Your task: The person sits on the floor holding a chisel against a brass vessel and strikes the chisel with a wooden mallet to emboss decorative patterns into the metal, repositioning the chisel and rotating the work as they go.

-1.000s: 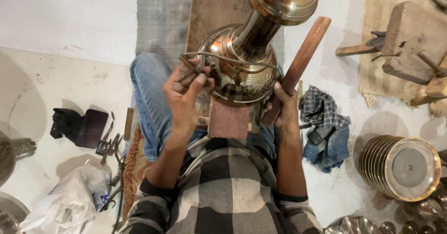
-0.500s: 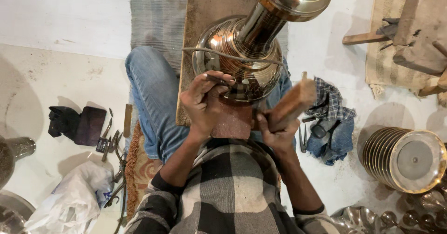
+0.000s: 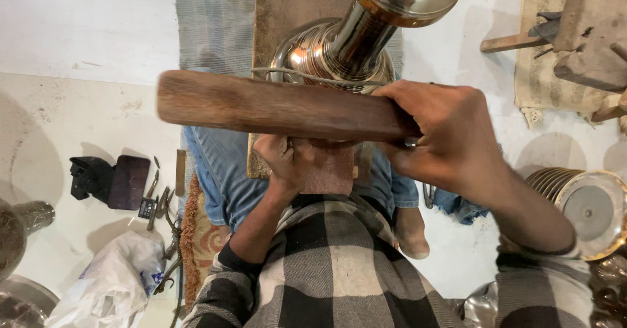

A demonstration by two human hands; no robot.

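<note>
My right hand (image 3: 444,132) grips a long wooden mallet-like stick (image 3: 274,106), raised close to the camera and lying crosswise. Under it my left hand (image 3: 287,161) presses on a reddish-brown block (image 3: 330,168) in my lap. A large shiny brass vessel (image 3: 339,47) with a wide body and flared top stands just beyond the block, with a thin wire ring (image 3: 307,77) round its shoulder. I sit on the floor in blue jeans and a checked shirt.
Black tools (image 3: 108,181), pliers and a white plastic bag (image 3: 111,289) lie at the left. A stack of brass plates (image 3: 581,204) sits at the right, wooden pieces (image 3: 562,34) on a cloth at the top right, and dark metal vessels (image 3: 19,227) at the far left.
My right hand has lifted the wooden stick from beside the vessel up across the view. My left hand has dropped from the vessel's wire ring to the block.
</note>
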